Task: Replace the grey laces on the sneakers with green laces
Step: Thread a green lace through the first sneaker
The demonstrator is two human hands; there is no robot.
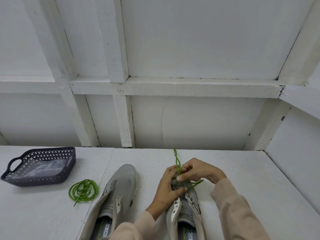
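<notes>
Sleeves: your pale pink sleeves [232, 205] come in from the bottom edge, one on each side of the right sneaker.
Right sneaker [188, 210]: grey, heel toward you and toe pointing away, lying on the white surface [251, 170] under both your hands.
Left hand [167, 186]: wrapped round the front of the right sneaker from its left side, thumb pressed on the upper.
Right hand [199, 170]: fingers curled, pinching the worked green lace over the sneaker's front.
Worked green lace [178, 163]: two twisted strands run from your hands toward the far edge; another length trails out to the right.
Left sneaker [119, 186]: grey, just beside the right one, flaps spread.
Spare green lace [83, 189]: loosely coiled on the surface, between the left sneaker and the basket.
Basket [43, 181]: dark, perforated, at far left, holding clear plastic.
</notes>
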